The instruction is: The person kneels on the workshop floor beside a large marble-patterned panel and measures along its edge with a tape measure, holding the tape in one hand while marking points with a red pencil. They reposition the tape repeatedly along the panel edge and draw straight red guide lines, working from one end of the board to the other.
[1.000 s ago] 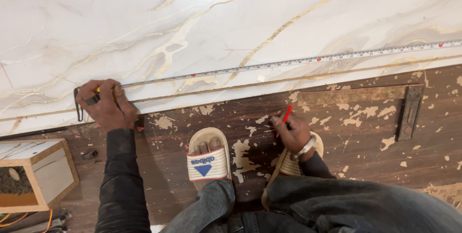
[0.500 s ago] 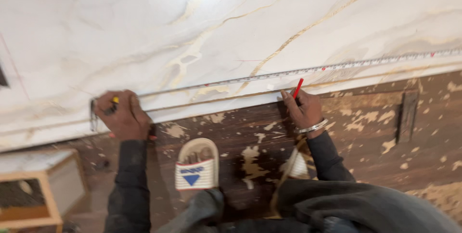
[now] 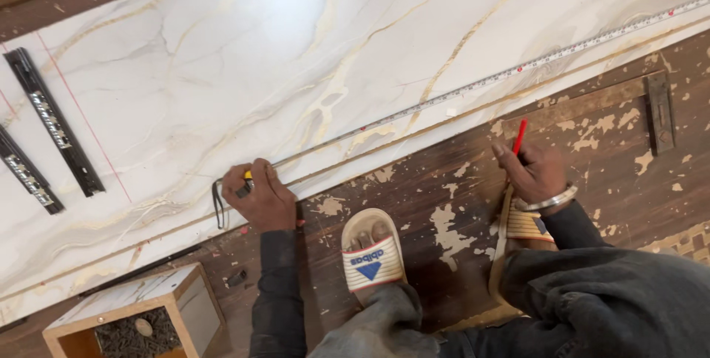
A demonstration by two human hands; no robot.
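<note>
One long metal tape measure (image 3: 473, 88) spans the pale marble-patterned sheet (image 3: 222, 69).

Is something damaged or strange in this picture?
Yes. The dark wooden floor beside the marble-patterned sheet is badly worn: its coating has flaked away in many pale patches around the sandalled feet. Nothing is spilled.

Tape measure case (image 3: 246, 180): yellow-black, gripped under left hand fingers (image 3: 255, 188), black strap looping left of them. Steel tape blade (image 3: 473, 88) runs from fingers up-right, flat on marble sheet. Red pencil (image 3: 520, 136): pinched in right hand fingers (image 3: 510, 158), tip pointing up beyond them.
</note>
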